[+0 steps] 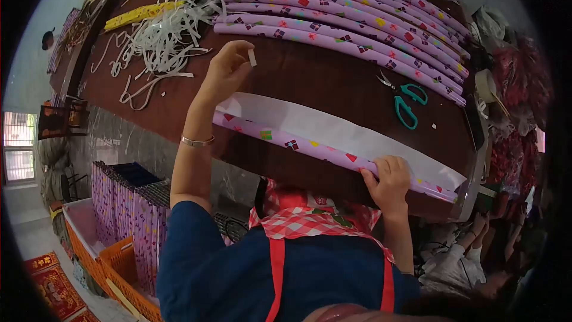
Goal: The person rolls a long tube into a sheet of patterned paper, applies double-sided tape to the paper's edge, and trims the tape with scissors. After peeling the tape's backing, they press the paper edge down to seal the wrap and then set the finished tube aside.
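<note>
My left hand [229, 70] is raised over the brown table [286, 80], its fingers pinched on a short white strip [252, 58]. Below it lies a partly rolled sheet of purple wrapping paper [316, 150] with a gift pattern, its white underside showing along the far edge. Near the right end of this roll, my right hand [388, 183] is closed over the paper, thumb along the rolled edge. Scissors [395, 89] with teal handles rest beyond the sheet, blades partly apart.
Several finished purple rolls [339, 40] lie side by side at the back. Tangled white strips [164, 37] and a yellow roll [143, 15] are at the left. An orange basket [89, 244] stands lower left near upright purple rolls [122, 203]. Other people are at the right.
</note>
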`<state>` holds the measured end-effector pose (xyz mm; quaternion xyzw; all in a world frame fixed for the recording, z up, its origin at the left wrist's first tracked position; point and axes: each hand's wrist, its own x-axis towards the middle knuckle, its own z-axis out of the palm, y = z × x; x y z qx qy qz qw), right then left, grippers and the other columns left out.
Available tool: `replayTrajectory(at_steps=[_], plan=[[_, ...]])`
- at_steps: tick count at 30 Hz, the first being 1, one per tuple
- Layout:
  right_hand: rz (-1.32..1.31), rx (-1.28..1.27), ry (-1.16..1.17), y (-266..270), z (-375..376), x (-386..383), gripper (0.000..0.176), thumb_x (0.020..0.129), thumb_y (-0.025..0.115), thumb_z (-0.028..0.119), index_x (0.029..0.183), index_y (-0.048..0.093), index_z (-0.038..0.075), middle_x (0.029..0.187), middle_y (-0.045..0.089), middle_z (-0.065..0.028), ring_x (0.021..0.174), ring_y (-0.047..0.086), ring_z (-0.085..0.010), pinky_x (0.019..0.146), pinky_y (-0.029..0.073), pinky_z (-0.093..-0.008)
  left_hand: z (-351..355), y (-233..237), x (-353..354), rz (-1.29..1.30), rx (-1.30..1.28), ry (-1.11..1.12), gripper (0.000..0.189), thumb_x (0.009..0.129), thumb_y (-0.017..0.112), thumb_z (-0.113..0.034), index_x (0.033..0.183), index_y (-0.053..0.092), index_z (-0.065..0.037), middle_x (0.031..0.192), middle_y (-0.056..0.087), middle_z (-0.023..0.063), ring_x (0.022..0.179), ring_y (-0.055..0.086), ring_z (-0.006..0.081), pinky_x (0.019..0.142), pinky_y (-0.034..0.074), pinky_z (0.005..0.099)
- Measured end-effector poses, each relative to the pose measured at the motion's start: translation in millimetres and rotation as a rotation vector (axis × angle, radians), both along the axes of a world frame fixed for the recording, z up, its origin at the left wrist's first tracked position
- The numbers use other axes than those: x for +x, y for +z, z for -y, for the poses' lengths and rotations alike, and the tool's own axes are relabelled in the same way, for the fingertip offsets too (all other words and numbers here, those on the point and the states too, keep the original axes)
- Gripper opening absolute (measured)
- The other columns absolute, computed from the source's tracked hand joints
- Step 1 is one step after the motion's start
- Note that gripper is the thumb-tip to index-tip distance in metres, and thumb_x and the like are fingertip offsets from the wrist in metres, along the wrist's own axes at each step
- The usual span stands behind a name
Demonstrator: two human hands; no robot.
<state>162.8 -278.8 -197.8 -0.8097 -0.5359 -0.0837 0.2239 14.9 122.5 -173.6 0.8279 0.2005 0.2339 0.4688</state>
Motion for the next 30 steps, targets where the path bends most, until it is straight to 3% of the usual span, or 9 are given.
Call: replayTrajectory(at_steps=[2, 4, 5, 7, 10, 17, 23, 30], plan=[[0.015, 0.023, 0.004, -4.9, 0.3, 0.7, 0.032, 0.08, 0.071, 0.034, 0.09, 0.06, 0.006, 0.088, 0.057, -0.0095, 0.08, 0.054, -0.0308, 0.066, 0.043, -0.0419, 11.9, 3.5, 1.6, 0.024, -0.111, -0.063, 0.028, 0.091, 0.058, -0.001, 0.118, 0.057, -0.008, 0.095, 0.062, 0.0017, 0.08, 0.06, 0.0079, 0.064, 0.047, 0.0248], [0.03, 0.047, 0.011, -4.8, 0.1, 2.0, 0.031, 0.08, 0.071, 0.034, 0.089, 0.059, 0.006, 0.087, 0.057, -0.0095, 0.08, 0.054, -0.0308, 0.066, 0.043, -0.0419, 25.7, 5.8, 8.5, 0.322, -0.586, -0.119, 0.021, 0.094, 0.056, -0.006, 0.114, 0.059, -0.011, 0.101, 0.064, 0.0018, 0.083, 0.061, 0.0127, 0.07, 0.047, 0.0261], [0.029, 0.041, 0.011, -3.7, -0.4, 1.7, 0.031, 0.08, 0.071, 0.033, 0.089, 0.059, 0.006, 0.087, 0.056, -0.0094, 0.08, 0.053, -0.0308, 0.066, 0.043, -0.0419, 25.0, 3.9, 8.9, 0.327, -0.584, -0.12, 0.021, 0.094, 0.056, -0.006, 0.114, 0.059, -0.011, 0.101, 0.064, 0.0018, 0.083, 0.061, 0.0127, 0.07, 0.047, 0.0261], [0.03, 0.036, 0.015, -2.1, -0.3, 0.9, 0.031, 0.08, 0.071, 0.033, 0.088, 0.059, 0.006, 0.086, 0.056, -0.0094, 0.079, 0.053, -0.0307, 0.066, 0.043, -0.0419, 22.0, -5.2, 9.2, 0.429, -1.022, -0.186, 0.014, 0.096, 0.057, -0.018, 0.11, 0.06, -0.013, 0.108, 0.065, 0.004, 0.085, 0.064, 0.017, 0.071, 0.05, 0.0298], [0.042, 0.047, 0.016, -2.3, -0.8, 0.4, 0.031, 0.08, 0.071, 0.034, 0.088, 0.059, 0.006, 0.085, 0.056, -0.0093, 0.079, 0.053, -0.0308, 0.066, 0.043, -0.0419, 21.9, -12.2, 7.9, 0.475, -1.151, -0.119, 0.015, 0.096, 0.059, -0.025, 0.107, 0.061, -0.014, 0.11, 0.066, 0.0047, 0.086, 0.065, 0.0206, 0.072, 0.051, 0.0321], [0.051, 0.057, 0.022, -4.5, -1.0, 0.6, 0.03, 0.08, 0.071, 0.032, 0.088, 0.059, 0.006, 0.086, 0.057, -0.0093, 0.079, 0.054, -0.0308, 0.067, 0.043, -0.0415, 21.1, -18.2, -4.3, 0.514, -1.274, -0.028, 0.019, 0.097, 0.058, -0.029, 0.11, 0.064, -0.017, 0.113, 0.066, 0.004, 0.093, 0.065, 0.022, 0.075, 0.052, 0.035], [0.043, 0.037, 0.019, -4.7, -0.3, 1.2, 0.032, 0.081, 0.07, 0.034, 0.09, 0.059, 0.005, 0.087, 0.058, -0.0097, 0.08, 0.054, -0.0313, 0.068, 0.044, -0.0419, 14.4, -26.3, -14.5, 0.52, -1.325, -0.195, 0.023, 0.097, 0.058, -0.032, 0.114, 0.063, -0.018, 0.115, 0.065, 0.0025, 0.099, 0.063, 0.0203, 0.083, 0.051, 0.0367], [0.052, 0.027, 0.011, -5.4, -0.2, 1.1, 0.031, 0.082, 0.07, 0.034, 0.089, 0.059, 0.006, 0.089, 0.059, -0.01, 0.081, 0.055, -0.0314, 0.069, 0.044, -0.0421, 26.1, -21.3, -14.6, 0.533, -1.254, -0.146, 0.03, 0.095, 0.061, -0.019, 0.124, 0.056, -0.016, 0.114, 0.064, 0.0035, 0.097, 0.065, 0.0202, 0.081, 0.053, 0.0357]])
